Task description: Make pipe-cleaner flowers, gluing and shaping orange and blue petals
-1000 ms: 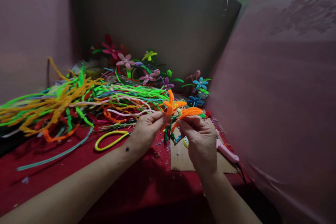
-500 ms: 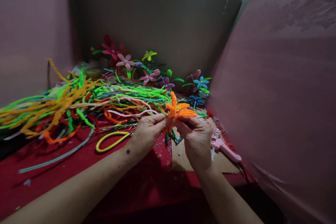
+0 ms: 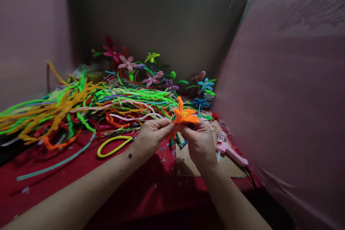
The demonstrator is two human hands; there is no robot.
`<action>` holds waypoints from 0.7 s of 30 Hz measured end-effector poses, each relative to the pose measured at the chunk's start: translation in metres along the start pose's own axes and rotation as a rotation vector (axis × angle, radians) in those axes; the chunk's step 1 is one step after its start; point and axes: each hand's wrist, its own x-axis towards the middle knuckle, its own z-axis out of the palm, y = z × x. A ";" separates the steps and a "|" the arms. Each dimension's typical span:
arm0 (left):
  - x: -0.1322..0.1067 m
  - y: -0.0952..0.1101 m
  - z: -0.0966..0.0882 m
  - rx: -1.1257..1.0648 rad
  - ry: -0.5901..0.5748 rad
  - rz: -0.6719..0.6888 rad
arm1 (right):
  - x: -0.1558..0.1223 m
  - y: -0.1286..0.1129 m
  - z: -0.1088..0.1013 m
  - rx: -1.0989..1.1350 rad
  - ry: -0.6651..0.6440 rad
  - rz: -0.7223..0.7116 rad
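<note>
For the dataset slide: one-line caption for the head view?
Left hand and right hand pinch an orange pipe-cleaner flower over a red cloth; pipe-cleaner pile left, glue gun right.

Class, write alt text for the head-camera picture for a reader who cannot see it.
A person's left hand and right hand pinch an orange pipe-cleaner flower between them above a red cloth. A heap of loose pipe cleaners lies to the left, a pink glue gun to the right, finished flowers behind.
</note>
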 end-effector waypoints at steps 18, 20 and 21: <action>0.006 -0.008 -0.012 -0.342 -0.290 -0.152 | 0.002 -0.003 -0.002 0.233 -0.163 0.221; 0.006 -0.009 -0.012 -0.417 -0.297 -0.170 | 0.001 -0.006 -0.001 0.221 -0.165 0.214; 0.005 -0.009 -0.012 -0.431 -0.302 -0.180 | 0.001 -0.006 -0.001 0.221 -0.164 0.213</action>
